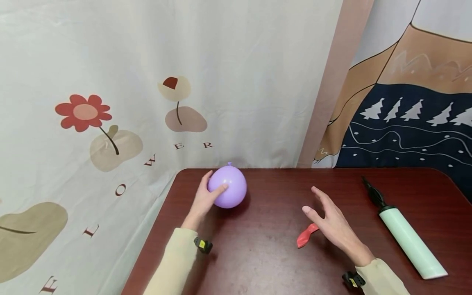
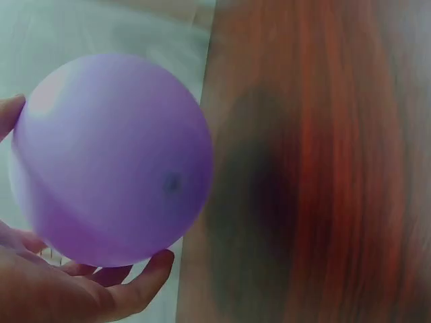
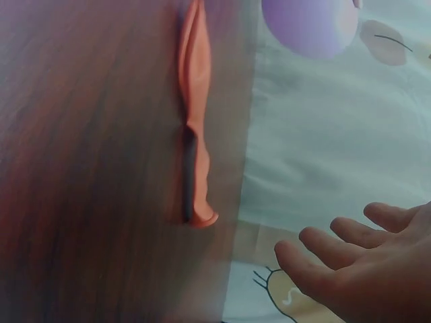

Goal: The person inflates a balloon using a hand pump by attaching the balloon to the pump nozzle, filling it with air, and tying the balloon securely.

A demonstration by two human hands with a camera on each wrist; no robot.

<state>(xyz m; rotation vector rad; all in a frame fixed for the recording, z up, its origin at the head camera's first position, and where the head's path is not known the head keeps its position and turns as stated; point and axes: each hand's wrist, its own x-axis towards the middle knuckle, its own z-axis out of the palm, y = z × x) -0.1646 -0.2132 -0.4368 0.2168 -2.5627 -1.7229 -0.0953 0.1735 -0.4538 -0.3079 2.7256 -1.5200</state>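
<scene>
A round, inflated purple balloon (image 1: 230, 188) with its knotted neck at the top is near the table's back left corner. My left hand (image 1: 206, 196) holds it from the left side, thumb across the front and fingers round the far side. In the left wrist view the balloon (image 2: 114, 161) sits between the thumb and the curved fingers (image 2: 145, 282). A limp red balloon (image 1: 306, 237) lies flat on the table. Above and to its right, my right hand (image 1: 335, 227) is held with fingers extended and nothing in it. The right wrist view shows the deflated balloon (image 3: 196, 87) apart from that hand.
A pale green hand pump (image 1: 411, 241) with a black nozzle lies at the right of the dark red-brown table (image 1: 250, 254). Behind the table hangs a printed curtain (image 1: 258, 82) with flowers and letters. Each wrist wears a small black camera.
</scene>
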